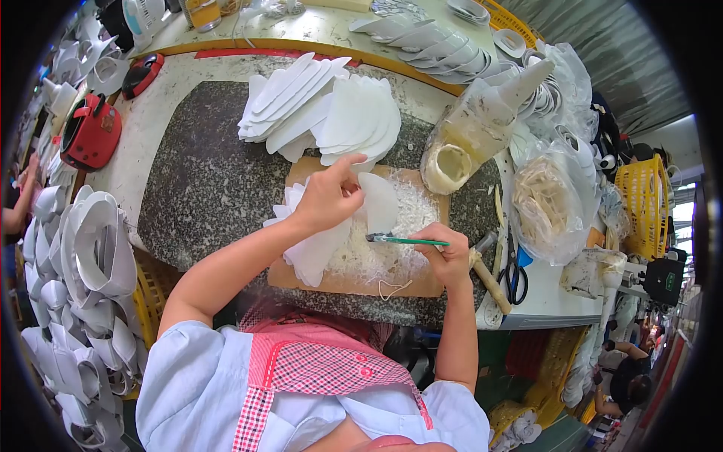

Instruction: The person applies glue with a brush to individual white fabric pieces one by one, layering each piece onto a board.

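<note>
My right hand (449, 256) grips a slim green-handled brush (418, 241). The bristle end touches the lower edge of a white curved shoe-part piece (380, 202) lying on a brown board (437, 280). At the upper left edge of that piece is my left hand (331, 193), thumb and fingers apart; whether it presses on the piece is hard to see. Beneath my left wrist, overlapping white pieces (310, 256) lie on the board. Fanned stacks of similar white pieces (358, 117) rest just beyond my left fingers.
A crusted plastic bottle with a cut opening (456, 162) stands at the board's upper right. Scissors (514, 279) and a wooden-handled tool (489, 282) lie right. A clear bag (550, 203) sits behind them. White shoe parts (98, 241) pile left, near a red device (92, 134).
</note>
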`<state>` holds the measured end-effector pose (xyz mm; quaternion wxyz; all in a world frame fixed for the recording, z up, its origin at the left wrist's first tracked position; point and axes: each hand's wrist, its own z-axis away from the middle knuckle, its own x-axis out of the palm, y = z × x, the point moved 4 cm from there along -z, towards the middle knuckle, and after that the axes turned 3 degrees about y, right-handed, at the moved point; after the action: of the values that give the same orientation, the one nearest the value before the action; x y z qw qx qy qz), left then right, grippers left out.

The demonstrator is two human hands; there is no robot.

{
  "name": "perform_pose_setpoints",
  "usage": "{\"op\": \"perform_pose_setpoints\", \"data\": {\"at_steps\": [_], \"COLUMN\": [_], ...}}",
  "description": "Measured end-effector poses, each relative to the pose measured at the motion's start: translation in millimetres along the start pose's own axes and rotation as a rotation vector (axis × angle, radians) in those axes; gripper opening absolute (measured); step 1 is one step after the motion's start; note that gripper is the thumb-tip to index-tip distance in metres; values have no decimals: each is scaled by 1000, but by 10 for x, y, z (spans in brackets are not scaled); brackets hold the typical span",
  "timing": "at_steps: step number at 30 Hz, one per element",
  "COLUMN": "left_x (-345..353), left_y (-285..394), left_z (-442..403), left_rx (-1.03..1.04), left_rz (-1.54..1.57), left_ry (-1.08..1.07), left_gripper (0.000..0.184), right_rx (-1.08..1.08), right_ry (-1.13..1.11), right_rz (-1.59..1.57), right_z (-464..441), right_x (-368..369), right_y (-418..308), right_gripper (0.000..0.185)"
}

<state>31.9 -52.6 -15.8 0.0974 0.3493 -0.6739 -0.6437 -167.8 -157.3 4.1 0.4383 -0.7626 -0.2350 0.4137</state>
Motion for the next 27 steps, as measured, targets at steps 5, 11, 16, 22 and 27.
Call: {"op": "perform_pose_setpoints", "data": {"at_steps": [5, 11, 16, 22, 27], "left_x": [-5, -42, -67, -284, -635], "left_y": [-160, -205, -187, 490, 938], "left_z": [-170, -171, -100, 180, 506], "left_rx": [-146, -278, -232, 125, 1029], "left_rz": [54, -56, 1, 131, -368], "left_ry": [-61, -110, -86, 1, 331], "left_gripper": [15, 9, 12, 15, 19], "right_rx": [-43, -150, 18, -30, -52], "right_ry": [15, 235, -180, 518, 561], "right_rz": [19, 83, 43, 210, 88], "right_z": [-63, -547, -347, -476, -522], "right_x": [-26, 69, -66, -734, -909], "right_y": [-44, 30, -16, 142, 162], "right_gripper": [10, 9, 10, 6, 7]}}
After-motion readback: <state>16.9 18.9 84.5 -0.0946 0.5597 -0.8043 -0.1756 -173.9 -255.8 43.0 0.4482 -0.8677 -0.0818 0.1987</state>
